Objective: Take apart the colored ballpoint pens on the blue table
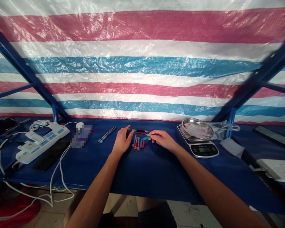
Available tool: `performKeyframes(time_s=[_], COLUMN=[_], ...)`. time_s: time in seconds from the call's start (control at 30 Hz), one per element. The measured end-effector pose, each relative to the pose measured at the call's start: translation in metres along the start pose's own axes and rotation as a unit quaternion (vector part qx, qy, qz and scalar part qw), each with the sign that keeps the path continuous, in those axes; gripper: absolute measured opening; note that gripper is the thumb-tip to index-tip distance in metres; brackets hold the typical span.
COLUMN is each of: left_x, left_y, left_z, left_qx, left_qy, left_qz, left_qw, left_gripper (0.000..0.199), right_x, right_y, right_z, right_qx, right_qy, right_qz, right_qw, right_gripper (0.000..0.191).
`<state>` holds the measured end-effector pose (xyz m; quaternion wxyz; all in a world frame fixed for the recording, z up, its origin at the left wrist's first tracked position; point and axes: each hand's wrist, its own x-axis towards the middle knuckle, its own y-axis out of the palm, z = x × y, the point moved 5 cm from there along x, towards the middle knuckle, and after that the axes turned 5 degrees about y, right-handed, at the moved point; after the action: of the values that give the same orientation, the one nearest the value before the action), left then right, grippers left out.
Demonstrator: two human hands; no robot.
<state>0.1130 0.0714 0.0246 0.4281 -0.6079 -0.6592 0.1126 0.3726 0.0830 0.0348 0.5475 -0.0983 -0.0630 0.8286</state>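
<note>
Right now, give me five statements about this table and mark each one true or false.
1. The right hand holds a teal piece. True.
2. A metal bowl sits on the scale. True.
3. The scale stands left of both hands. False: it stands to their right.
4. The left hand rests on the power strip. False: they are apart.
5. Striped sheeting is behind the table. True.
</note>
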Motion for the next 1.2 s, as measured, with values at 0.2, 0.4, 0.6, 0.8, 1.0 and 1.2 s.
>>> performKeyframes(time_s=[0.2,0.4,0.6,0.8,1.0,1.2], left_x=[0.0,0.0,0.001,0.001,0.001,0.001], left_y=[0.0,-0.001,0.0,-0.001,-0.001,0.0], left_z=[0.001,0.001,0.001,0.001,0.0,0.0], left_qx=[-0.004,-0.01,-0.004,0.0,-0.003,-0.002], left_qy=[0.007,0.01,0.009,0.002,0.002,0.004], left_qz=[-0.003,-0.007,0.001,0.003,0.004,0.006], left_qw=[1.0,1.0,1.0,1.0,1.0,1.0], left_gripper=[0.049,0.047,0.048,0.047,0.046,0.046], right_x=[0.002,-0.001,-0.004,-0.003,-0.004,-0.006], right_y=[-0.003,-0.016,-0.002,-0.006,-0.006,-0.003], right_z=[-0.008,-0.007,-0.001,-0.007,-0.005,-0.002], right_qx=[0.031,-0.109,-0.22,-0.199,-0.197,-0.208], right_qy=[0.026,-0.017,-0.079,-0.074,-0.08,-0.109], right_qz=[-0.063,-0.168,-0.115,-0.183,-0.176,-0.175], right_qw=[0.997,0.98,0.965,0.96,0.961,0.956], right_gripper=[0.025,0.016,0.021,0.021,0.02,0.019])
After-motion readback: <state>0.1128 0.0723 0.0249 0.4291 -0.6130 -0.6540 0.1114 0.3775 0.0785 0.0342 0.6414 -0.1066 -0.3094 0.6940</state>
